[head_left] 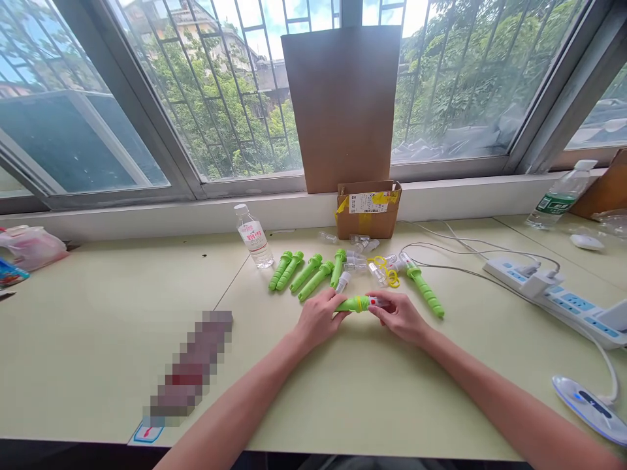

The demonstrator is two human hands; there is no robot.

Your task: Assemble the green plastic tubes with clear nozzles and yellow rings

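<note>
Clearly, the left hand (317, 318) grips the green tube (351, 305) while the right hand (400, 318) pinches its clear end (381, 301), best kept straight.

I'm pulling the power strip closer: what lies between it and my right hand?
In the head view, a green ridged tube lies beside your right hand; a cable lies nearer the power strip.

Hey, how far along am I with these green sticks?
The rightmost green stick appears to have its clear top, so probably done. Your left hand grips another green stick; your right hand holds its clear end. Five sticks lie near loose clear pieces and yellow rings, apparently left.
</note>
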